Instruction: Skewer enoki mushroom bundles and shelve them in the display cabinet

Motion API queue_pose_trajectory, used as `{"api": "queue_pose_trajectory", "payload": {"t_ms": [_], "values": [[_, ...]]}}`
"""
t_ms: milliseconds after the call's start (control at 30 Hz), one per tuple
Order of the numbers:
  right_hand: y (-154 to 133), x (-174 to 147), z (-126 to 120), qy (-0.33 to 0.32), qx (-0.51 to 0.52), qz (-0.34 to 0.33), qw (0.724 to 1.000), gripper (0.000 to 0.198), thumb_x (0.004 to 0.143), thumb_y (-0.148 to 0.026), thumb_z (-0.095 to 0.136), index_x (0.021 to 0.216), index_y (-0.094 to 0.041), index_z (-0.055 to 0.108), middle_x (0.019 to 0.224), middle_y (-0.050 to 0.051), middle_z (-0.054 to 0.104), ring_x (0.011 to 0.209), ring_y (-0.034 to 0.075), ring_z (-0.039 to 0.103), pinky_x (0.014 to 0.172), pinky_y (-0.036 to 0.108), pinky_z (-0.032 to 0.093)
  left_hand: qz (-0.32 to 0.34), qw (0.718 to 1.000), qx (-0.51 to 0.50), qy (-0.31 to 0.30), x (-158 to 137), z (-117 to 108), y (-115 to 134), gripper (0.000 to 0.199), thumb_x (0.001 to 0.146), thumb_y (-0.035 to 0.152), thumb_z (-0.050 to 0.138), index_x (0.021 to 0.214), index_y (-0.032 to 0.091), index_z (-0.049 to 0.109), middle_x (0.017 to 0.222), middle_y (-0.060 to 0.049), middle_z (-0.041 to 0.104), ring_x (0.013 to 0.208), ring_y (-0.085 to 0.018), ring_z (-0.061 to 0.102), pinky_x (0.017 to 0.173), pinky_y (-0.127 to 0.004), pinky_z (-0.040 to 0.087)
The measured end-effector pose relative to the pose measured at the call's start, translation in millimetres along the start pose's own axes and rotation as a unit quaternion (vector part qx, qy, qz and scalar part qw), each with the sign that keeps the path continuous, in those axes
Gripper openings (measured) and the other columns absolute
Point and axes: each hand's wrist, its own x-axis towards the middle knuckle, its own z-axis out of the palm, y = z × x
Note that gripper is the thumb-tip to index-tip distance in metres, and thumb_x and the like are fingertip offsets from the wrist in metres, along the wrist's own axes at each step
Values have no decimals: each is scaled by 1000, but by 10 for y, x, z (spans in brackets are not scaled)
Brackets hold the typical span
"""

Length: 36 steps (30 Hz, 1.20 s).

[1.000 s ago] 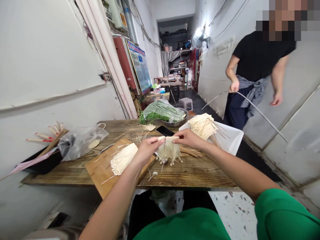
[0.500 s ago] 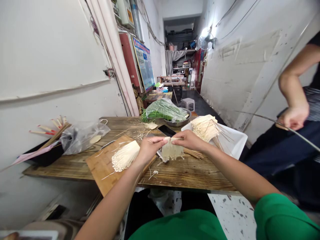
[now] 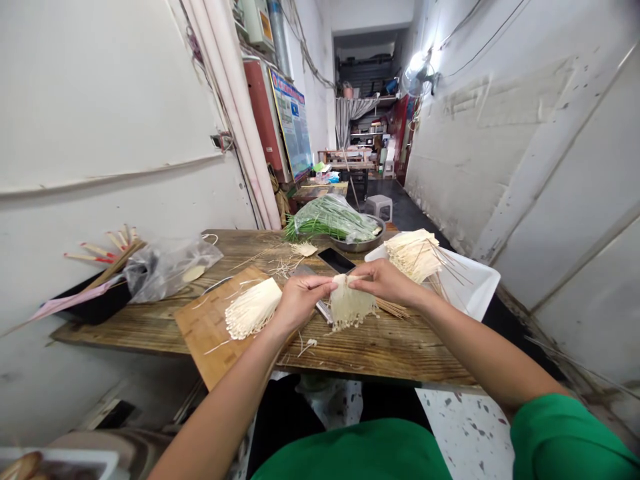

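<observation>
A thin sheet of enoki mushrooms (image 3: pixel 351 308) hangs between my two hands, caps downward, above the wooden table (image 3: pixel 380 353). My left hand (image 3: pixel 303 297) pinches its upper left edge. At the upper right edge, my right hand (image 3: pixel 383 280) grips it between thumb and fingers. Whether a skewer runs through the top edge cannot be made out. A thick bunch of enoki (image 3: pixel 253 308) lies on the cutting board (image 3: pixel 200 327) left of my hands. Loose bamboo skewers (image 3: pixel 393 307) lie behind my right hand. Partly behind my left hand is a knife (image 3: pixel 324 311).
Skewered enoki (image 3: pixel 414 255) fill part of a white tray (image 3: pixel 483 283) at right. Behind are a phone (image 3: pixel 336 260) and bagged green stalks (image 3: pixel 330 219) on a metal bowl (image 3: pixel 357 245). A black box (image 3: pixel 95 303) and plastic bag (image 3: pixel 167 267) sit left.
The other person at the right has gone out of view. My view has shifted slightly; both hands still hold the enoki sheet, which hangs a little further right.
</observation>
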Motion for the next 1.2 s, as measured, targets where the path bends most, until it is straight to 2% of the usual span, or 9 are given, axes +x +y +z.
{"api": "queue_pose_trajectory", "payload": {"t_ms": [133,233,400,500,600,667,967,1067,1200], "values": [[18,-8,-2,-14,-16,-7,1000,24,80,-32,56,79,-12,71,76,3,69,69,17,60,62,23,40,6,999,13,-30,-10,21,1,23,65,33,71,80,15,74,74,-5,72,65,-18,63,67,-29,50],[16,-3,10,-16,-19,-4,1000,24,80,-31,56,79,-12,71,76,3,69,69,17,60,62,24,40,14,999,23,-30,-4,35,11,20,66,32,71,77,16,75,74,-5,72,65,-17,62,66,-28,48],[14,-9,-45,-13,0,10,1000,24,76,-30,60,90,-14,70,85,5,69,77,18,60,67,25,42,-12,1000,-19,-9,5,43,13,23,65,32,72,79,15,74,72,-5,71,63,-16,60,63,-27,48],[96,-43,-136,4,9,31,999,32,69,-32,67,96,-14,68,84,4,68,72,16,58,62,24,41,-42,997,-65,22,11,31,-9,25,62,32,74,79,14,74,70,-5,71,62,-15,60,63,-28,48],[197,-84,-212,-2,26,55,998,26,71,-37,64,82,-14,70,66,1,63,59,13,53,55,22,38,-55,993,-95,41,21,32,-14,27,58,32,76,78,13,74,70,-6,71,61,-15,60,64,-28,49],[232,-100,-228,0,39,59,998,26,72,-38,62,74,-14,69,61,0,61,57,12,51,54,22,37,-60,992,-101,49,24,47,1,28,55,32,77,76,13,74,68,-5,70,59,-14,59,62,-28,49],[163,-87,-139,-4,44,65,997,27,74,-38,60,70,-12,68,57,-1,57,54,11,49,52,21,35,-52,996,-66,33,-2,59,40,30,56,36,77,76,14,74,66,-5,70,58,-15,58,61,-28,47],[150,-79,-138,-18,38,55,998,28,72,-38,63,81,-12,70,63,0,61,59,12,52,54,21,36,-47,996,-63,31,3,50,38,30,56,36,77,77,14,74,69,-6,70,60,-15,59,62,-28,48],[115,-42,-109,-45,44,27,998,34,74,-38,63,97,-14,70,85,3,69,77,18,59,65,23,42,-37,998,-45,-7,17,86,16,27,59,36,75,76,15,74,72,-5,71,64,-17,61,65,-28,48]]}}
